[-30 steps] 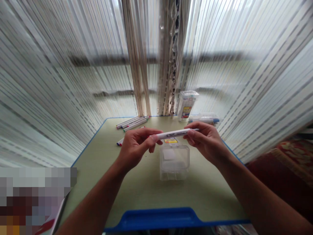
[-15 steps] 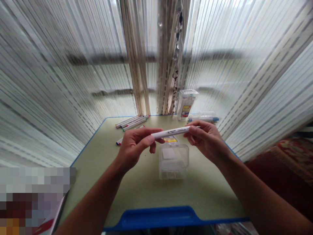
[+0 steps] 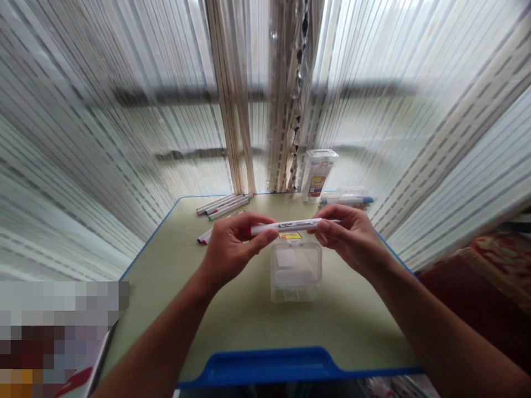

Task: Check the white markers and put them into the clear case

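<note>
Both hands hold one white marker pen (image 3: 290,225) level above the green table (image 3: 232,309). My left hand (image 3: 232,246) pinches its left end, where a bit of red shows. My right hand (image 3: 346,235) grips its right end with closed fingers. Right under the pen stands a clear plastic box (image 3: 295,271) with a yellow label at its far side.
Several white markers (image 3: 226,204) lie at the far left of the table, two more (image 3: 204,237) near my left hand. A tall clear container (image 3: 317,174) and a clear case (image 3: 346,198) stand at the back right. Striped curtains surround the table; a blue rim (image 3: 269,366) runs along the front.
The pen has levelled out and my left thumb and fingers have slid a little along its left end; the hands stay above the clear box.
</note>
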Tool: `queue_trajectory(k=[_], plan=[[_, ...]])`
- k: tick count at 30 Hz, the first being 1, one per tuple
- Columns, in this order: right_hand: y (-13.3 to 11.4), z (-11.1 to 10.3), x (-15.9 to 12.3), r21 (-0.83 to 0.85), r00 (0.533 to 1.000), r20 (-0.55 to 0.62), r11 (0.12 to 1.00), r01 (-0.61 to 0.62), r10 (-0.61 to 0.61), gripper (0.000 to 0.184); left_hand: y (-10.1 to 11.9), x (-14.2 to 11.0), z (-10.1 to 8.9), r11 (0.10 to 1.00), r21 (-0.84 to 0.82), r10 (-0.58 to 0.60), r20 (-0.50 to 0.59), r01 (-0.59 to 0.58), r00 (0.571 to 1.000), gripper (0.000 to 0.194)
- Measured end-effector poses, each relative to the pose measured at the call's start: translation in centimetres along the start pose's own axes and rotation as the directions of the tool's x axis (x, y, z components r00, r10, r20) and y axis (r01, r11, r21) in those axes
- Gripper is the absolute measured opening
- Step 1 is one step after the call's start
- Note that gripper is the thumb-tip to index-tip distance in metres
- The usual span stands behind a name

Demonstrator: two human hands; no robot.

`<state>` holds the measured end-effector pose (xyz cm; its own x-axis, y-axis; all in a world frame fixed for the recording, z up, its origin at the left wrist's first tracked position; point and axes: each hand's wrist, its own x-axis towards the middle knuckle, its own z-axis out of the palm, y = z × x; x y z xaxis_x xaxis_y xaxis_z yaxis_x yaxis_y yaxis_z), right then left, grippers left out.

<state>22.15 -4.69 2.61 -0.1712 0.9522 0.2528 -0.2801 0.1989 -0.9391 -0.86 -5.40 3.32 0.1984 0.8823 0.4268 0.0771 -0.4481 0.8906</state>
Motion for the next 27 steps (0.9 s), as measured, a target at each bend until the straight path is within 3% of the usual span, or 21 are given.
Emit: queue_trajectory(k=[8,21,27], plan=[[0.16,-0.13,0.14,0.01,0.999,-0.038,1.0,0.019,-0.018,0.019,0.2,-0.19,-0.11,0.999,-0.001,-0.033,0.027,0.033,0.999,0.029],[0.33,-0.41,0.42,0.031,0.996,-0.086,0.999,0.042,-0.04,0.016,-0.71,-0.39,-0.82,0.962,-0.273,0.017,0.174,0.031,0.985,0.031],[0.26,-0.26,0.41,0.033,0.995,-0.098,0.999,0.021,-0.018,0.022,-0.35,-0.27,-0.45,0.98,-0.197,0.01,0.131,0.016,0.991,0.029]])
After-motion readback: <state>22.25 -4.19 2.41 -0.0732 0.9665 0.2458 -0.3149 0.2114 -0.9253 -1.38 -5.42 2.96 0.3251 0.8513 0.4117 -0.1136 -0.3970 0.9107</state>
